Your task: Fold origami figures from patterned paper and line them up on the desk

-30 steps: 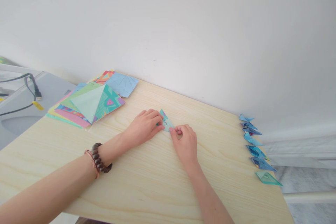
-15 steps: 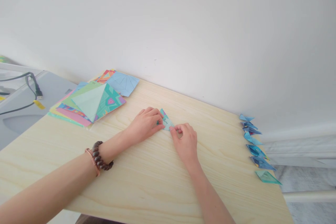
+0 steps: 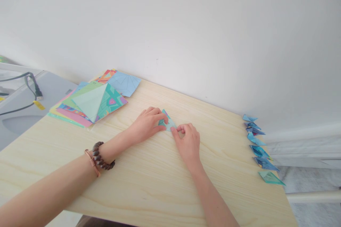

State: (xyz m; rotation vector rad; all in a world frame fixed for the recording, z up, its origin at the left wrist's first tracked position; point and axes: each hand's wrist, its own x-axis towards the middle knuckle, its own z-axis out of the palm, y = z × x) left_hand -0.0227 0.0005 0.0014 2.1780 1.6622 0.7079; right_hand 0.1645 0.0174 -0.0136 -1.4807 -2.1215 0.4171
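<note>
A small folded piece of teal patterned paper (image 3: pixel 168 122) lies on the light wooden table (image 3: pixel 149 177) near its middle. My left hand (image 3: pixel 146 125) rests on the paper's left side, fingers curled and pressing it down. A dark bead bracelet circles that wrist. My right hand (image 3: pixel 188 141) pinches the paper's right corner between thumb and forefinger, the other fingers curled.
A fanned stack of colourful patterned paper sheets (image 3: pixel 92 101) lies at the table's far left. Several folded blue and teal paper pieces (image 3: pixel 259 149) line the right edge. A grey surface with black cables (image 3: pixel 32 88) stands left of the table. A white wall rises behind.
My left hand's fingers have curled a little more over the paper. My right hand has shifted slightly. The paper stays in place.
</note>
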